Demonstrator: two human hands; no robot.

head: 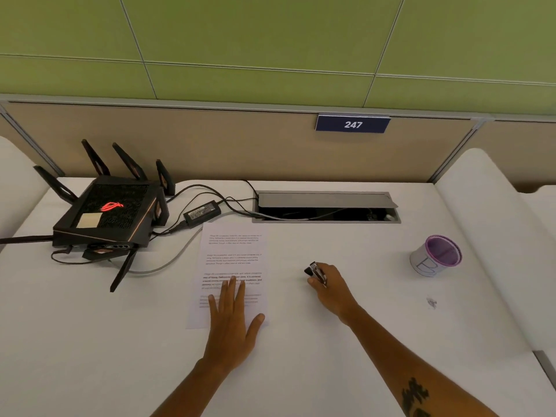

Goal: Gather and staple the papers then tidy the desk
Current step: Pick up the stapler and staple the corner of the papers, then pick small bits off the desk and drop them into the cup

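Left hand (pixel 233 314) flat, fingers spread, pinning papers (pixel 233 257) mid-table (pixel 90 341); right hand (pixel 329 288) closed around stapler (pixel 316 273), just right of the sheets. Square edges first, keep the stack pinned, staple one top corner, press firmly.

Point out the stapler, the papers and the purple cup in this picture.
stapler (pixel 315 271): head view, on its black front end above the fingers.
papers (pixel 233 251): head view, on the upper printed page.
purple cup (pixel 424 264): head view, on its white side.
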